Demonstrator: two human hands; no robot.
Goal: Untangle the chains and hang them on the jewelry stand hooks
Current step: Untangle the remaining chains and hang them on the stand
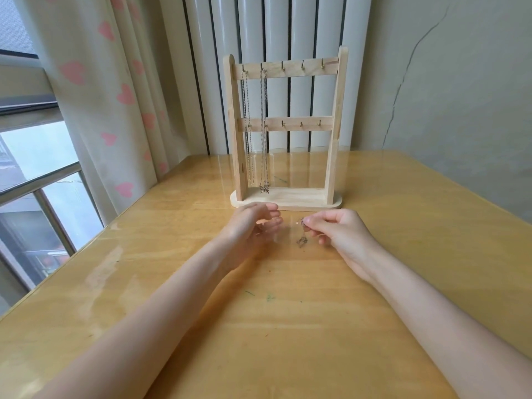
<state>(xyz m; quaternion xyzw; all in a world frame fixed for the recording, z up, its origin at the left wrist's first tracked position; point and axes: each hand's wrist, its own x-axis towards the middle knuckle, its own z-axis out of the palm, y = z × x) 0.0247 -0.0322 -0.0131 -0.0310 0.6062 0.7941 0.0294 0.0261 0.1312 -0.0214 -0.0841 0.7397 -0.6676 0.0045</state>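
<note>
Loose chain [301, 237]: thin, silver, small knot or pendant hanging low, just above the desk [288, 326], in front of the stand base. Upper end pinched between thumb and forefinger of right hand [339, 231]; rest dangles

Left hand [253, 226]: just beside the chain, fingers loosely curled toward it. Too blurred to tell whether it holds a strand; a faint line may run to it, not certain

Hands are close together, a short gap between, chain in the gap

Stand [285, 128]: pale wood, two bars with small hooks, upright near the back edge of the desk. Two chains already hung on the two leftmost top hooks: a plain one [247, 131] and a longer one [263, 131] ending in a bow charm near the base. Other hooks [302, 68] on top bar free

Step in hand, by my reading: working out the last visible chain, clump not yet freed. Task looks well along

Next move likely calls for the left fingers to tease the clump apart while the right keeps the end, then a lift to the third top hook, clear of the hung chains to avoid snagging

Behind: radiator [276, 24], heart-print curtain [95, 82], window [34, 168]
</note>
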